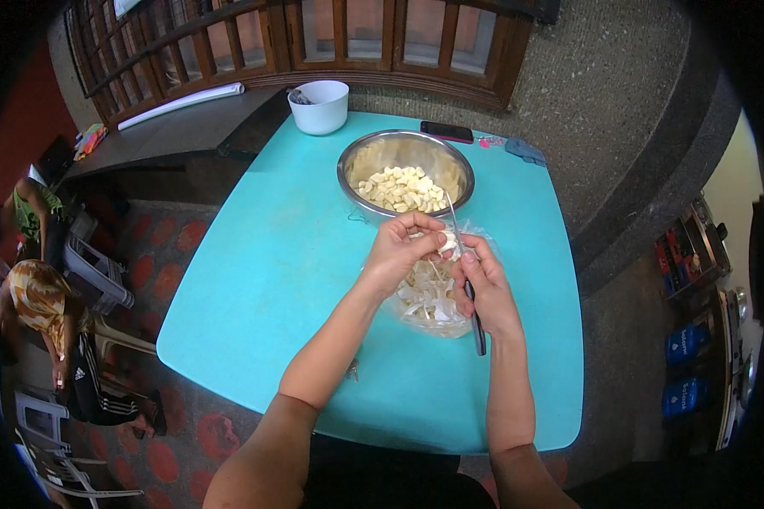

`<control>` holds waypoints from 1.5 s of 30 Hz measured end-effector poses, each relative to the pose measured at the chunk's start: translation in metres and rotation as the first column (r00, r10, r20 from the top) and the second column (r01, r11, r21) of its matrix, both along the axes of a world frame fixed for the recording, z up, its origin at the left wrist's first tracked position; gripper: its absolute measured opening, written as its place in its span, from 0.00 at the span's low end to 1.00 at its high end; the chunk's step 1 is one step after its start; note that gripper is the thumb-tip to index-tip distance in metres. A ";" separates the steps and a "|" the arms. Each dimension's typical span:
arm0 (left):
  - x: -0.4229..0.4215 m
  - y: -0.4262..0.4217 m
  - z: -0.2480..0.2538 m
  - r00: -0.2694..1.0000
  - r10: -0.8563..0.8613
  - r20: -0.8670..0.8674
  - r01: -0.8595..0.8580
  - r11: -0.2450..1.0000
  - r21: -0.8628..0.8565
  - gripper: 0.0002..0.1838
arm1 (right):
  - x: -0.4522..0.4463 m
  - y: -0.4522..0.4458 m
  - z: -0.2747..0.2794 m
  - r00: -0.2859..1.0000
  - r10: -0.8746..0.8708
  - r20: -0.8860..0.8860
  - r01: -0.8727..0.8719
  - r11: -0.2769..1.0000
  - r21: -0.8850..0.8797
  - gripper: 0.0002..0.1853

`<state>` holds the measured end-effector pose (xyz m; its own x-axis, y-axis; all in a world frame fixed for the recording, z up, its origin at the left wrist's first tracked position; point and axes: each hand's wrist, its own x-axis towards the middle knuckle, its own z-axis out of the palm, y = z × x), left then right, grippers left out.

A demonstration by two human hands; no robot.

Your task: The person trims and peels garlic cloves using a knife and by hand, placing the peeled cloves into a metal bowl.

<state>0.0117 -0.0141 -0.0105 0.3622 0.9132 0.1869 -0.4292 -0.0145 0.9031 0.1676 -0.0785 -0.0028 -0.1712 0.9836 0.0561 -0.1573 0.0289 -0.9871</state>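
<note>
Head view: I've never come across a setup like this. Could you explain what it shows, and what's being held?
There is no machine here. One camera on a person's head looks forward and down, so both bare forearms reach in from the bottom. The left hand pinches a whitish piece, probably a garlic clove; the right hand holds a black-handled knife, blade upward. On the turquoise table stands a steel bowl of pale peeled cloves. Nearer, below the hands, is a clear plastic bag of papery skins. Toward the far edge are a white bowl and a phone.
</note>
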 end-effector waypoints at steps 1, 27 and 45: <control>0.000 0.000 0.000 1.000 -0.007 0.001 0.007 1.000 -0.008 0.08 | -0.001 0.000 0.001 1.000 -0.018 -0.004 0.018 1.000 0.000 0.17; 0.001 0.000 -0.002 0.998 0.058 0.006 -0.058 0.997 0.059 0.11 | 0.001 -0.003 0.007 0.923 0.132 -0.361 -0.167 0.984 -0.067 0.19; 0.005 0.006 -0.017 0.970 -0.125 0.208 0.125 0.992 0.012 0.13 | 0.002 0.000 -0.001 0.832 0.185 -0.524 -0.231 0.973 -0.023 0.16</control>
